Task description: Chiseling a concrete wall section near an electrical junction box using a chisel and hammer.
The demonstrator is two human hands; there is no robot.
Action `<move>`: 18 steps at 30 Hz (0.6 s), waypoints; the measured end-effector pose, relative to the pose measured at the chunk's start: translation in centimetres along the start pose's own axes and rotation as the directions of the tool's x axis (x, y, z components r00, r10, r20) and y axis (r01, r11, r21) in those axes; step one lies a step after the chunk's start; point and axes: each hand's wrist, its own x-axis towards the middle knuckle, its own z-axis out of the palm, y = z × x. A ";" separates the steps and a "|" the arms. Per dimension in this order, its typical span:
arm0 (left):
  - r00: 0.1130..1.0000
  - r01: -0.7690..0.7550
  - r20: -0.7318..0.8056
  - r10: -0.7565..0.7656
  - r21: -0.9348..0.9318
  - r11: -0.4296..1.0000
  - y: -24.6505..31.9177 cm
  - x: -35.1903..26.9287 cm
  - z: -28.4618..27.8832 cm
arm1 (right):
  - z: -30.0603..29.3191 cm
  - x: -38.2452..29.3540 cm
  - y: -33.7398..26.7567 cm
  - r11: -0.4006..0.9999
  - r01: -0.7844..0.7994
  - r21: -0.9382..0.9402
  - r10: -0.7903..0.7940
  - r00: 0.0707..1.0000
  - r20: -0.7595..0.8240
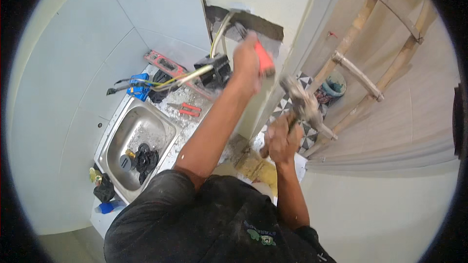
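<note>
My left hand grips a chisel by its red handle. The narrow metal blade points at a rough recess cut into the wall, though blur hides whether it touches. Lower and to the right, my right hand is closed around the wooden handle of a hammer. The blurred hammer head is raised, apart from the chisel. Left of my left hand, a black box, perhaps an electrical back box, has white and yellow-green cables hanging around it.
Debris dusts the counter, where a red spirit level, red-handled pliers and a blue box lie. A black plastic bag sits in the steel sink. On the right lean a wooden ladder and a bucket.
</note>
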 end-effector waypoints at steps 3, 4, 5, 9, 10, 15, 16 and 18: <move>0.993 0.077 0.090 -0.082 0.059 0.995 -1.5 -4.3 -1.3 | -0.3 -2.0 -1.3 0.988 0.029 0.154 -0.018 0.997 -0.075; 0.985 0.070 0.154 -0.082 0.079 0.994 -1.9 -5.0 -1.4 | -0.2 -2.7 -1.9 0.924 -0.116 0.365 0.151 0.986 -0.068; 0.982 0.084 0.161 -0.095 0.073 0.994 -1.9 -4.8 -1.5 | -0.1 -3.1 -2.0 0.928 -0.118 0.354 0.155 0.985 -0.079; 0.961 0.131 0.243 -0.130 0.012 0.991 -0.3 -3.4 -2.1 | 0.6 -4.2 -2.9 0.926 -0.097 0.365 0.128 0.990 -0.064; 0.952 0.194 0.244 -0.185 -0.014 0.981 0.1 -2.9 -2.3 | 0.9 -4.5 -3.2 0.927 -0.102 0.361 0.141 0.986 -0.085; 0.947 0.287 0.183 -0.265 -0.110 0.951 0.3 -4.0 -2.1 | 3.4 -6.0 -4.5 0.933 -0.141 0.332 0.208 0.962 -0.178; 0.975 0.212 0.103 -0.198 -0.142 0.967 -0.5 -4.4 -1.4 | 3.8 -6.4 -5.0 0.923 -0.190 0.334 0.263 0.946 -0.189; 0.966 0.243 0.125 -0.227 -0.134 0.961 0.2 -5.4 -1.3 | 4.4 -6.8 -5.6 0.916 -0.227 0.330 0.309 0.924 -0.223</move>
